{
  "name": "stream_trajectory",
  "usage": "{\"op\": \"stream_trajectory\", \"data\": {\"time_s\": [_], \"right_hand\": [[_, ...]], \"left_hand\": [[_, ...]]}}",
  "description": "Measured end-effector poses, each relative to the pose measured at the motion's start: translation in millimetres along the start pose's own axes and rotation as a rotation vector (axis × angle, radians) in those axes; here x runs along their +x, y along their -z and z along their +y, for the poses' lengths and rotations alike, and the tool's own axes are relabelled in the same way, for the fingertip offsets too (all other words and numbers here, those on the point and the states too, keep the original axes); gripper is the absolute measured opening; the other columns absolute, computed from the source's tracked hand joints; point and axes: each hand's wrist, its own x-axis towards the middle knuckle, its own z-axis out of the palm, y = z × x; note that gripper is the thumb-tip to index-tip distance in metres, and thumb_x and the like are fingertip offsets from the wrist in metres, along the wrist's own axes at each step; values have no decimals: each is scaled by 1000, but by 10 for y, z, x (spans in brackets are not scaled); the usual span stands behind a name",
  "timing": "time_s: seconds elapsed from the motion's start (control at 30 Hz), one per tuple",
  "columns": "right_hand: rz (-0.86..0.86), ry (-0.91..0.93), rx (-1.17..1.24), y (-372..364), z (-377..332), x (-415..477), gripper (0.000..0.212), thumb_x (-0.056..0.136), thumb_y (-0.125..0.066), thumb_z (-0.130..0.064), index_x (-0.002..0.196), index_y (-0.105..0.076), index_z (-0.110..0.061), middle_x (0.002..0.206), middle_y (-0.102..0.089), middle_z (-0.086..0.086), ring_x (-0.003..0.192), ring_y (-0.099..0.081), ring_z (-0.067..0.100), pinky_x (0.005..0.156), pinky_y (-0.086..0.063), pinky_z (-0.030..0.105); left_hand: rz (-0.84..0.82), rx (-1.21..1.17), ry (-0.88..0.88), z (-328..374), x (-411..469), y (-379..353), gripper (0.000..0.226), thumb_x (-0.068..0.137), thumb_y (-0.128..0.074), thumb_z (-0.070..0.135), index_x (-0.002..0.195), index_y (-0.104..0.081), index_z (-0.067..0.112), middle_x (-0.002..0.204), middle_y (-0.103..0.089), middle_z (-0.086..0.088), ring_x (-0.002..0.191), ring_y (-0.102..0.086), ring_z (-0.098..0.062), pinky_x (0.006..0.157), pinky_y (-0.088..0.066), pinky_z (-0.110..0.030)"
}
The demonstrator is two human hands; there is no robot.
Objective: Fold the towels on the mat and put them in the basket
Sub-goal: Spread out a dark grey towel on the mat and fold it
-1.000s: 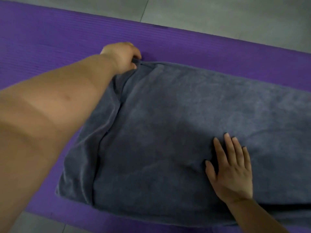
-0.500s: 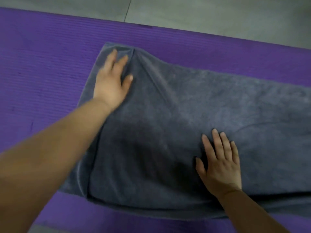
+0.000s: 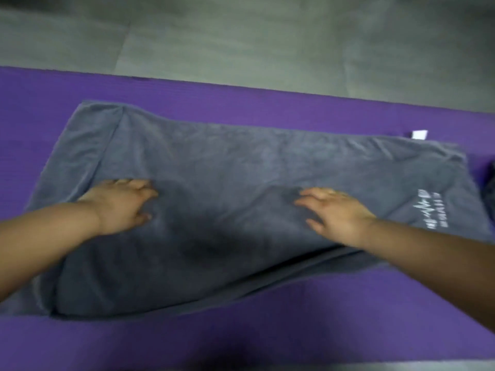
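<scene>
A grey towel [image 3: 241, 167], folded once lengthwise, lies spread across the purple mat [image 3: 241, 333]. White lettering shows near its right end, and a small white label sticks out at the far right corner. My left hand [image 3: 120, 204] rests flat on the towel's left half, fingers spread toward the middle. My right hand [image 3: 334, 212] lies flat on the right half, fingers pointing left. Both hands are blurred by motion. No basket is in view.
Grey floor tiles [image 3: 267, 44] run beyond the mat's far edge. A dark piece of cloth [image 3: 488, 188] shows at the right edge of the frame, beside the towel's right end. Bare mat stretches along the near side.
My left hand let go of the towel's far left corner, flattened, and slid back toward the near middle. My right hand shifted right. The view pulled back, showing the towel's right end.
</scene>
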Motion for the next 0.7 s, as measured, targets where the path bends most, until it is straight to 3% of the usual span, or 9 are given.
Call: {"op": "stream_trajectory", "data": {"time_s": [0.13,0.27,0.33,0.4,0.47,0.53,0.57,0.63,0.7], "right_hand": [[9,-437,59,-461,969,-851,44,91,-47,-23,134,-44,-16,142,-41,7,130,-39,23,104,-29,27],[370,-1000,519,-1116,1356,-1459,32,86,-51,-12,111,-62,5,116,-57,32,109,-50,46,94,-37,44],[492,-1234,788,-1316,1332,-1602,28,88,-51,-8,107,-62,10,112,-59,33,106,-53,46,93,-41,45],[542,-1413,1076,-1405,1358,-1655,31,86,-57,-13,106,-61,10,104,-61,31,99,-57,42,86,-41,40],[647,-1521,1269,-1552,1535,-1665,45,75,-64,-27,101,-55,8,86,-57,24,76,-55,34,68,-41,39],[645,-1603,1320,-1836,1777,-1676,64,59,-71,-38,100,-45,3,89,-48,13,76,-48,25,52,-36,33],[602,-1619,1288,-1966,1868,-1685,76,52,-73,-42,106,-47,5,90,-48,11,77,-47,24,51,-37,32],[525,-1608,1229,-1878,1853,-1719,75,61,-75,-38,116,-51,8,96,-56,15,82,-55,31,66,-46,38],[477,-1593,1151,-1784,1842,-1740,54,78,-68,-28,118,-55,7,114,-60,22,105,-56,37,87,-44,40]], "left_hand": [[117,68,-304,893,93,503,41,95,-34,43,135,-34,35,139,-39,14,127,-40,-7,101,-29,-17],[381,-52,-633,1955,188,527,29,88,-51,41,114,-56,30,111,-61,9,105,-59,-10,86,-45,-21],[298,-92,-600,2387,246,362,35,82,-59,44,112,-59,26,109,-60,4,104,-58,-15,86,-45,-23],[323,-92,-571,2682,276,189,46,51,-81,51,86,-69,24,82,-64,4,77,-65,-13,64,-50,-19],[380,-155,-506,2818,304,79,53,25,-88,48,66,-67,22,62,-59,5,55,-62,-11,47,-47,-16],[459,-248,-443,2832,365,-25,53,23,-91,39,67,-68,20,60,-60,4,52,-62,-14,46,-48,-20],[462,-258,-449,2825,372,-30,52,25,-91,36,68,-69,19,61,-61,4,52,-62,-15,46,-49,-21],[527,-229,-467,2792,394,5,37,38,-88,36,64,-69,18,64,-61,3,58,-60,-14,53,-47,-22],[597,-250,-488,2754,424,29,20,64,-64,37,62,-69,17,73,-61,0,75,-49,-13,69,-38,-27]]}}
